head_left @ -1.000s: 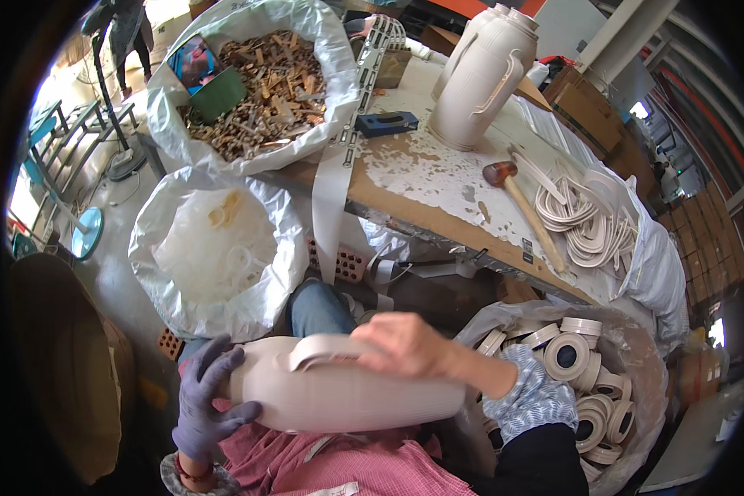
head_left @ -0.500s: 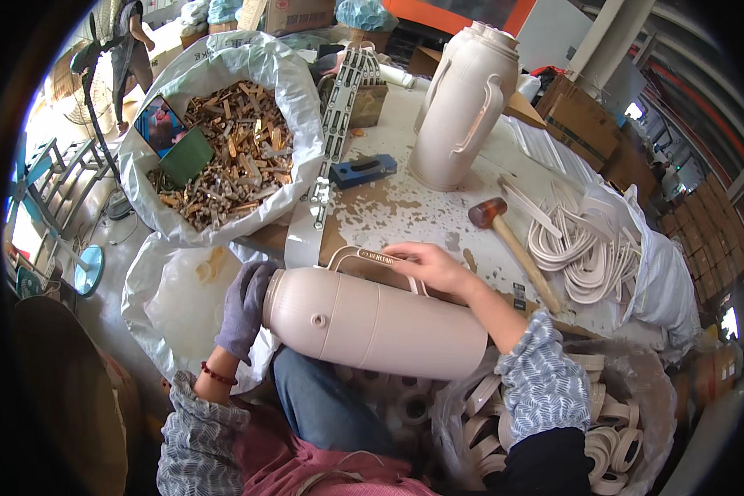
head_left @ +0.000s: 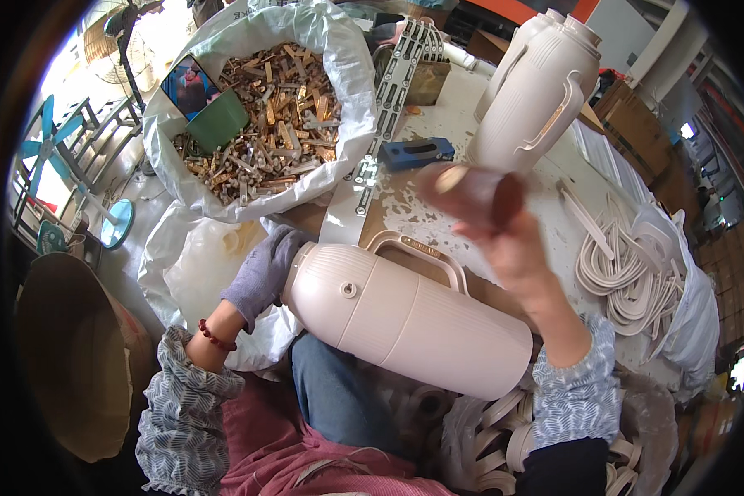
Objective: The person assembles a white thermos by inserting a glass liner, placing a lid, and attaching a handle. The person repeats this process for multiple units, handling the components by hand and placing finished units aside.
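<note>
A beige thermos jug lies on its side across the person's lap, handle up. The gloved left hand presses its base at 9 o'clock. The right hand clasps a blurred mallet at 1 o'clock. Beyond: upright jugs, loose handles, a sack of metal clips.

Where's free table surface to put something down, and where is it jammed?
Bare worn tabletop lies between the blue block, the metal strip and the upright jugs. The right edge is crowded with beige handle loops. The near edge is taken by the lying jug and the raised mallet.
</note>
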